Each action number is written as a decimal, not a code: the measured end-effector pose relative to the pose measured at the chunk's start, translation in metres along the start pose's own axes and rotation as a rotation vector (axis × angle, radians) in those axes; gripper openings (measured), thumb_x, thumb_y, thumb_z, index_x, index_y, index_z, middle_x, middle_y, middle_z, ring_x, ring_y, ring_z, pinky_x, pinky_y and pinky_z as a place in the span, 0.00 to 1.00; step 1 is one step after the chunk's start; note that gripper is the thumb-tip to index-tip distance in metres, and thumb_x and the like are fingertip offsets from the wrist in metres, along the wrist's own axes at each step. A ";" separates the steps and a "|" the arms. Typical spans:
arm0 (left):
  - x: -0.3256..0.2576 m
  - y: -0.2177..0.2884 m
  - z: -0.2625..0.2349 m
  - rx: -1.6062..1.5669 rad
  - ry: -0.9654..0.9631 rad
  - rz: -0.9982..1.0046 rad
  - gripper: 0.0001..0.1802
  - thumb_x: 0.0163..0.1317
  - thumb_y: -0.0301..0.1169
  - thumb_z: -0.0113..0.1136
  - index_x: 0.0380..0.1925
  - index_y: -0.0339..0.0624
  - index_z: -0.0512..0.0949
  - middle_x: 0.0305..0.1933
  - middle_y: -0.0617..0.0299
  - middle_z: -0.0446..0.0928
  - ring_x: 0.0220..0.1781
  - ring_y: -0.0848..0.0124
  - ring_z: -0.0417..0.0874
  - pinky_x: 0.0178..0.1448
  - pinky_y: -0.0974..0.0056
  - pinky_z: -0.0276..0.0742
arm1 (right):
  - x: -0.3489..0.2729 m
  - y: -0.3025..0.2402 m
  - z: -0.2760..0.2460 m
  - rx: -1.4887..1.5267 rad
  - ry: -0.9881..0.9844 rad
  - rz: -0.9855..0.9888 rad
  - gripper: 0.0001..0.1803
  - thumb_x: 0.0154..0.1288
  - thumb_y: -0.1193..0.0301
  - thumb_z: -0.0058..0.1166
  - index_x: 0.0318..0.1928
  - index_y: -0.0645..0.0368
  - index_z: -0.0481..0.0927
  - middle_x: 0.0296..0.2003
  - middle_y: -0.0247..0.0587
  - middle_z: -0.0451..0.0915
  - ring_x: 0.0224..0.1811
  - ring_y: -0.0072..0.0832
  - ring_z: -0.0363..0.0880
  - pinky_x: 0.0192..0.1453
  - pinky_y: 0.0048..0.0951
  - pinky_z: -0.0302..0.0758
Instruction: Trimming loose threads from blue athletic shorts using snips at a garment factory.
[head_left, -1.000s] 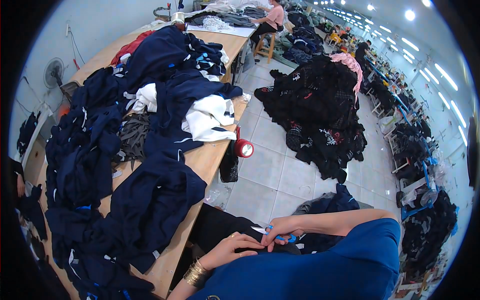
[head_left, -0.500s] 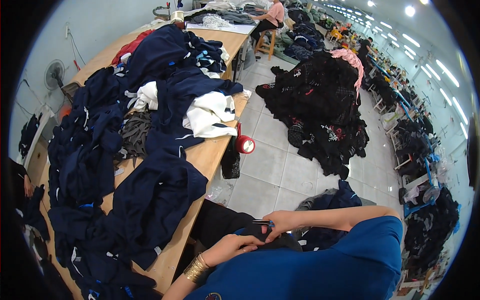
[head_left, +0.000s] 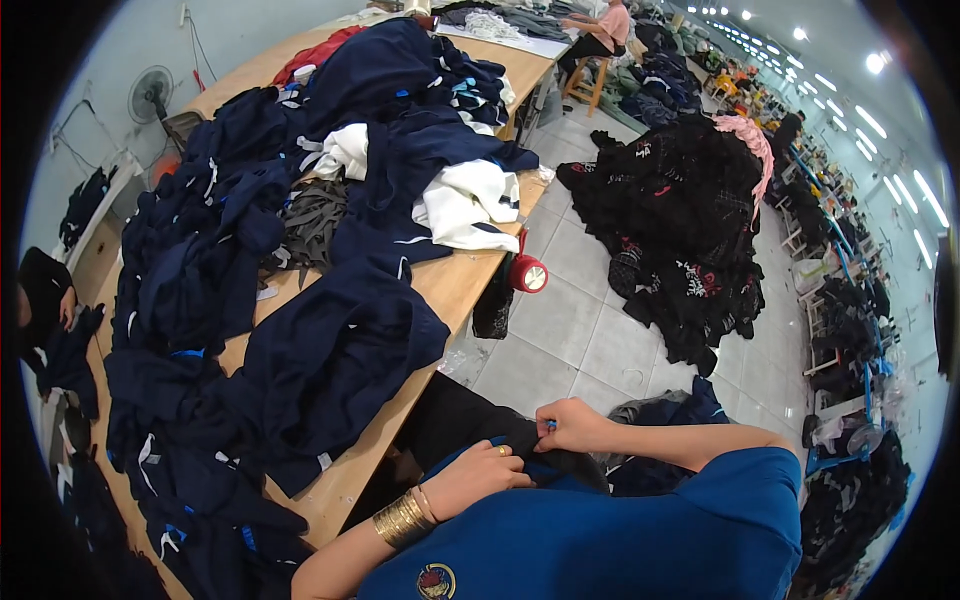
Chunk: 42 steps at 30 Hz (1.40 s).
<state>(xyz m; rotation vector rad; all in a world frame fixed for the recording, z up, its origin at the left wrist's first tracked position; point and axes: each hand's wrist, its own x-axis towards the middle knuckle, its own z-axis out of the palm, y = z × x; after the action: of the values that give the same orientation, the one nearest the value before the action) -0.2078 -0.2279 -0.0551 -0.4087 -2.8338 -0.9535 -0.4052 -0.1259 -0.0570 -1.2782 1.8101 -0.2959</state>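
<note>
Dark cloth (head_left: 520,432) with a bit of blue edging is gathered across my lap, close against my blue shirt. My left hand (head_left: 480,478), with a ring and a wide gold bracelet at the wrist, has its fingers curled onto this cloth; its fingertips are partly hidden. Just to the right, my right hand (head_left: 572,426) is closed in a pinch over the cloth. A small blue part of the thread snips (head_left: 551,424) shows at its fingers, while the blades are hidden.
Navy garments (head_left: 330,340) and white cloth (head_left: 466,205) cover the wooden table (head_left: 400,412) on my left. A red flask-like object (head_left: 528,273) hangs at its edge. Black garments (head_left: 680,220) are heaped on the tiled floor. A person (head_left: 605,30) sits at the far end.
My right hand has turned over and come down onto the cloth, and the snips' blades have gone from sight. My left hand has shifted slightly. The surroundings have moved rightward in view.
</note>
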 end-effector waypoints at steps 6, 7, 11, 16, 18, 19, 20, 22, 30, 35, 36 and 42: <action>0.004 -0.012 0.020 0.308 -0.094 -0.016 0.08 0.53 0.32 0.52 0.22 0.44 0.79 0.30 0.63 0.76 0.38 0.66 0.77 0.38 0.62 0.69 | 0.014 -0.004 -0.002 0.019 0.037 0.019 0.12 0.42 0.67 0.65 0.22 0.60 0.77 0.18 0.46 0.77 0.24 0.39 0.77 0.30 0.36 0.71; 0.010 -0.012 0.022 0.311 -0.093 -0.016 0.08 0.53 0.32 0.52 0.22 0.44 0.79 0.30 0.63 0.76 0.38 0.66 0.77 0.38 0.62 0.69 | 0.017 -0.002 -0.001 0.017 0.038 0.017 0.12 0.42 0.67 0.65 0.22 0.60 0.77 0.18 0.46 0.77 0.24 0.39 0.77 0.30 0.36 0.71; 0.028 -0.009 0.014 -0.078 -0.302 -0.229 0.18 0.62 0.37 0.46 0.23 0.35 0.78 0.25 0.46 0.77 0.28 0.50 0.80 0.40 0.52 0.75 | 0.024 0.005 0.002 0.089 0.045 -0.046 0.11 0.40 0.69 0.65 0.20 0.61 0.77 0.17 0.47 0.76 0.21 0.37 0.77 0.28 0.36 0.71; 0.042 -0.016 0.020 -0.449 -0.475 -0.275 0.31 0.71 0.49 0.30 0.34 0.31 0.75 0.28 0.41 0.76 0.31 0.47 0.79 0.43 0.52 0.74 | 0.028 0.003 0.001 0.083 -0.027 -0.006 0.13 0.39 0.66 0.67 0.22 0.61 0.78 0.16 0.39 0.75 0.20 0.26 0.72 0.26 0.30 0.68; 0.036 -0.023 0.030 -0.454 -0.500 -0.264 0.31 0.71 0.50 0.29 0.50 0.31 0.70 0.37 0.37 0.74 0.40 0.47 0.77 0.50 0.54 0.71 | 0.025 0.003 0.002 0.090 -0.016 0.025 0.14 0.40 0.66 0.67 0.22 0.62 0.77 0.17 0.39 0.76 0.21 0.25 0.72 0.27 0.28 0.67; 0.029 -0.023 0.035 -0.480 -0.482 -0.296 0.31 0.71 0.50 0.29 0.50 0.31 0.70 0.37 0.37 0.74 0.40 0.47 0.77 0.50 0.54 0.71 | 0.024 0.002 0.003 0.085 -0.058 0.015 0.14 0.40 0.66 0.67 0.22 0.62 0.77 0.17 0.39 0.76 0.21 0.25 0.72 0.27 0.28 0.67; 0.023 -0.022 0.039 -0.572 -0.458 -0.332 0.31 0.71 0.50 0.30 0.53 0.33 0.68 0.42 0.36 0.73 0.45 0.48 0.76 0.54 0.56 0.69 | 0.023 0.001 -0.001 0.083 -0.062 0.016 0.14 0.40 0.66 0.67 0.21 0.62 0.77 0.16 0.40 0.76 0.20 0.26 0.73 0.27 0.29 0.68; 0.011 -0.019 0.024 -0.761 -0.457 -0.418 0.31 0.70 0.51 0.34 0.57 0.35 0.66 0.56 0.37 0.68 0.58 0.52 0.70 0.64 0.60 0.63 | 0.021 -0.007 -0.013 0.037 -0.162 -0.006 0.13 0.45 0.65 0.65 0.22 0.62 0.78 0.17 0.40 0.76 0.20 0.24 0.74 0.27 0.30 0.70; -0.025 -0.012 -0.004 -0.854 -0.251 -0.533 0.30 0.69 0.52 0.36 0.53 0.36 0.71 0.52 0.45 0.74 0.54 0.52 0.74 0.58 0.57 0.67 | 0.068 -0.022 -0.057 0.155 -0.428 -0.089 0.13 0.57 0.64 0.58 0.29 0.63 0.82 0.19 0.38 0.79 0.20 0.20 0.75 0.30 0.26 0.71; 0.014 -0.019 0.005 -1.006 -0.302 -0.368 0.31 0.69 0.52 0.33 0.45 0.33 0.74 0.39 0.41 0.76 0.43 0.50 0.77 0.51 0.55 0.69 | 0.091 -0.041 -0.050 -0.111 -0.456 -0.162 0.13 0.59 0.62 0.55 0.32 0.60 0.81 0.19 0.41 0.79 0.22 0.27 0.79 0.32 0.28 0.73; 0.020 -0.020 0.008 -1.019 -0.284 -0.383 0.31 0.69 0.52 0.33 0.45 0.33 0.74 0.39 0.41 0.76 0.43 0.50 0.77 0.51 0.55 0.69 | 0.096 -0.042 -0.048 -0.099 -0.442 -0.169 0.10 0.60 0.66 0.55 0.35 0.61 0.80 0.20 0.38 0.78 0.21 0.24 0.75 0.31 0.25 0.70; -0.016 -0.020 -0.019 -1.027 -0.078 -0.320 0.26 0.71 0.45 0.37 0.48 0.31 0.73 0.45 0.44 0.77 0.48 0.55 0.78 0.55 0.61 0.70 | 0.103 -0.052 -0.065 0.022 -0.261 -0.198 0.09 0.61 0.71 0.53 0.35 0.65 0.80 0.21 0.38 0.77 0.21 0.20 0.74 0.30 0.23 0.69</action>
<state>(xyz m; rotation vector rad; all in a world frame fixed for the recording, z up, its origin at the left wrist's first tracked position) -0.1979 -0.2583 -0.0549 -0.0511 -2.2541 -2.4558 -0.4300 -0.2545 -0.0400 -1.4131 1.4609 -0.2440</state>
